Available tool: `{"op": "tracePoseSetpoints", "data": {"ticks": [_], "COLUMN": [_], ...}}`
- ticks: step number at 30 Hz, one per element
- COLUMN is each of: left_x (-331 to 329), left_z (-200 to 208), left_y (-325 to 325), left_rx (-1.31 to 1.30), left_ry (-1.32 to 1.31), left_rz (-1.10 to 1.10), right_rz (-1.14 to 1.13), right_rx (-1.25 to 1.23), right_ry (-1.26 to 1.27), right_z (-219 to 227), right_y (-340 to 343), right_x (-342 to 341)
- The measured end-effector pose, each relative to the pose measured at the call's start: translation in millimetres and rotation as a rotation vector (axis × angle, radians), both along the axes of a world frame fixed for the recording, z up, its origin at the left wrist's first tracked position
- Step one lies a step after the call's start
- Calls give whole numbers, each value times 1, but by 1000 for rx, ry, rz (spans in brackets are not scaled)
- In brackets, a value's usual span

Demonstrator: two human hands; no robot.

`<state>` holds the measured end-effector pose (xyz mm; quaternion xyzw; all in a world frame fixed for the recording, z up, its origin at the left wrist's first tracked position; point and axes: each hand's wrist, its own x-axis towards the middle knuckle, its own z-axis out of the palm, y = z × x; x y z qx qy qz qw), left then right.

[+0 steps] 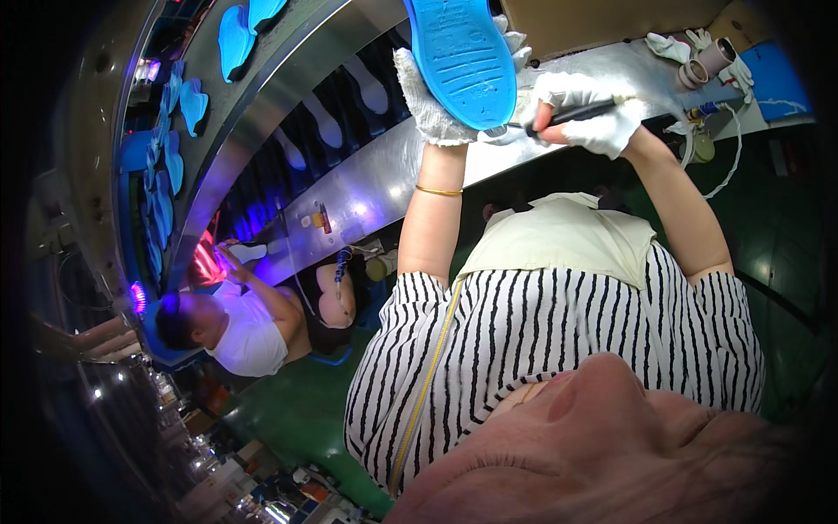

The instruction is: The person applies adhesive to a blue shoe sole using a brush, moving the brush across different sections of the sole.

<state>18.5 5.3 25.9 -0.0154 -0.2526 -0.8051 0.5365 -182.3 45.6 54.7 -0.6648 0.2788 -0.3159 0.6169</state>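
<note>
The blue sole (465,68) lies across the gloved left hand (429,109).

Two bare forearms stretch forward: the left forearm (432,223) nearly straight, the right forearm (685,210) slanting inward. The left hand (428,109), gloved in white, is cupped in a grip; the gloved right hand (598,122) pinches — two bare fingertips (543,114) exposed.

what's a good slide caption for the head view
Gloved left hand holds a blue shoe sole; gloved right hand holds a slim dark tool near the sole's edge.
</note>
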Motion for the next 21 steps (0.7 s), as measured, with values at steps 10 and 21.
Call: {"op": "tracePoseSetpoints", "data": {"ticks": [10,21], "left_x": [10,22], "left_z": [17,17], "left_y": [-4,-21], "left_rx": [94,211], "left_ry": [-340,-686], "left_rz": [179,107], "right_rz": [-70,120], "right_rx": [-726,-503], "right_ry": [53,230], "right_z": [16,13], "right_y": [-7,-23], "right_x": [6,16]}}
